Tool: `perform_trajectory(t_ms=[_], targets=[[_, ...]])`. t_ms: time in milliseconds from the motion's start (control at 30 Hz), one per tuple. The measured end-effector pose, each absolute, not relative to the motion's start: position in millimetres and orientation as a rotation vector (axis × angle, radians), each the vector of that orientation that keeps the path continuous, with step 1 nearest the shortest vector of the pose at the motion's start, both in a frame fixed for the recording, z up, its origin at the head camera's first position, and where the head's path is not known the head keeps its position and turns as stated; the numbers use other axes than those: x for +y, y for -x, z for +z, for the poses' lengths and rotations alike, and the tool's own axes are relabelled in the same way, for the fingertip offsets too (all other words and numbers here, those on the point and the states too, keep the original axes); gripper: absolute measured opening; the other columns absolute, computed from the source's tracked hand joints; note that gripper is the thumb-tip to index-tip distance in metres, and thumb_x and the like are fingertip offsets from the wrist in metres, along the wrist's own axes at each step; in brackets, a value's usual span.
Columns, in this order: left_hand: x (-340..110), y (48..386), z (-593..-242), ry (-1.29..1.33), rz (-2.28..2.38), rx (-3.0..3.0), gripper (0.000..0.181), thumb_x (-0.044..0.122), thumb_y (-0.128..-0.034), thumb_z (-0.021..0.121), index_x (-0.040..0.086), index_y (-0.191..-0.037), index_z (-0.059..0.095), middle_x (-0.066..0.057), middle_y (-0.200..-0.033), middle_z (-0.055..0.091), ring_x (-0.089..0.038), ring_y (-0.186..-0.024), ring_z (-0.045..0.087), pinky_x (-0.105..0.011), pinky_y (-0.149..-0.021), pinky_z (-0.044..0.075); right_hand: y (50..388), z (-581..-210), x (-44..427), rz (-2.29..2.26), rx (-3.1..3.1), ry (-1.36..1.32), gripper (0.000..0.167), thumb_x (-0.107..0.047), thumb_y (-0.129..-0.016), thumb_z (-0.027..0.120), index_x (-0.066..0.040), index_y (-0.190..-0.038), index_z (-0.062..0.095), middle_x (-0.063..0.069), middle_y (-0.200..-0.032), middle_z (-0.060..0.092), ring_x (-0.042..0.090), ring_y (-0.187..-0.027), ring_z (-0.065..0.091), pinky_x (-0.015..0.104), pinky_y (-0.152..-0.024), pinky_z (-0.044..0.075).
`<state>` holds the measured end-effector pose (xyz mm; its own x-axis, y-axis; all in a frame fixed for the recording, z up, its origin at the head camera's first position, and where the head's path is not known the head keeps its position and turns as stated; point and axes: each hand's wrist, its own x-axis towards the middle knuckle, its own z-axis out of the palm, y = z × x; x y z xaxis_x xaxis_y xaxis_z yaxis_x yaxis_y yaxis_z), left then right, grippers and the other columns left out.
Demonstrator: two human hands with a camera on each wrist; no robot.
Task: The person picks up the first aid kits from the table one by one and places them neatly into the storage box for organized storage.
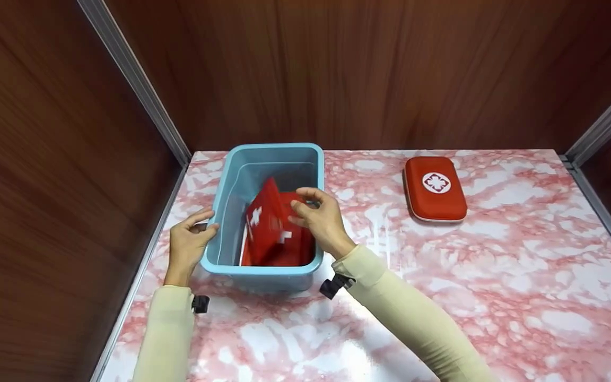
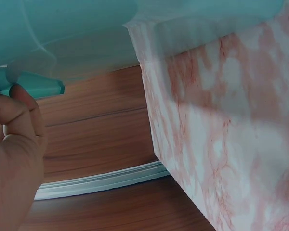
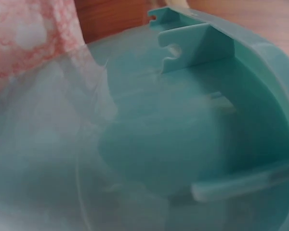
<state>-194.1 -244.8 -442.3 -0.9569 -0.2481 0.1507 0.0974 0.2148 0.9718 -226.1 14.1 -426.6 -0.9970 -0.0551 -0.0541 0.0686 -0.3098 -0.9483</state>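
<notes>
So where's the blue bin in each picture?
Head: the blue bin is left of the middle, with both hands at it.
Left wrist: the blue bin stretches across the top.
Right wrist: the blue bin fills most of the picture.
Shared landmark: the pink-and-white tabletop, on the right in the left wrist view, top left in the right wrist view.

The head camera looked forward and down over the counter (image 1: 496, 276). Both wrist cameras looked, tilted, from close beside the bin (image 1: 263, 270), which filled the left view's top and most of the right's; all three shared it.
</notes>
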Motion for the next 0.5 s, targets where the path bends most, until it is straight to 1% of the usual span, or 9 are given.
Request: perform_trajectory(t_ms=[100, 267, 433, 500], targets=[[-243.9, 192.7, -440.0, -0.142, -1.804, -2.222, 0.032, -0.01, -0.0839, 0.07, -0.017, -0.115, 0.065, -0.03, -0.132, 0.058, -0.004, -0.079, 0.061, -0.012, -0.071, 0.049, 225.2, -426.4, 16.8, -2.507, 1.791, -0.01, 0.029, 0.009, -0.091, 0.064, 0.01, -0.119, 0.059, 0.016, -0.107, 0.058, 0.022, -0.084, 0.062, 0.038, -0.072, 0.06], [-242.1, 191.1, -438.0, -0.159, -1.807, -2.223, 0.032, -0.011, -0.0835, 0.07, -0.017, -0.115, 0.065, -0.029, -0.131, 0.059, -0.005, -0.079, 0.061, -0.012, -0.072, 0.049, 224.1, -426.6, 23.9, -2.541, 1.764, 0.024, 0.029, 0.009, -0.09, 0.064, 0.01, -0.119, 0.058, 0.012, -0.108, 0.055, 0.019, -0.086, 0.06, 0.039, -0.072, 0.06], [-242.7, 191.7, -438.8, -0.163, -1.808, -2.219, 0.033, -0.012, -0.0831, 0.07, -0.017, -0.115, 0.066, -0.029, -0.131, 0.059, -0.007, -0.079, 0.062, -0.012, -0.071, 0.05, 223.4, -427.8, 34.0, -2.573, 1.712, 0.081, 0.029, 0.009, -0.091, 0.063, 0.01, -0.119, 0.058, 0.012, -0.108, 0.055, 0.018, -0.086, 0.062, 0.038, -0.07, 0.06], [-246.4, 196.6, -446.3, -0.174, -1.809, -2.217, 0.033, -0.012, -0.0831, 0.07, -0.017, -0.115, 0.066, -0.028, -0.131, 0.059, -0.006, -0.079, 0.061, -0.012, -0.069, 0.05, 223.5, -429.4, 38.3, -2.583, 1.691, 0.11, 0.029, 0.009, -0.091, 0.062, 0.01, -0.12, 0.057, 0.014, -0.107, 0.056, 0.019, -0.087, 0.064, 0.039, -0.07, 0.06]])
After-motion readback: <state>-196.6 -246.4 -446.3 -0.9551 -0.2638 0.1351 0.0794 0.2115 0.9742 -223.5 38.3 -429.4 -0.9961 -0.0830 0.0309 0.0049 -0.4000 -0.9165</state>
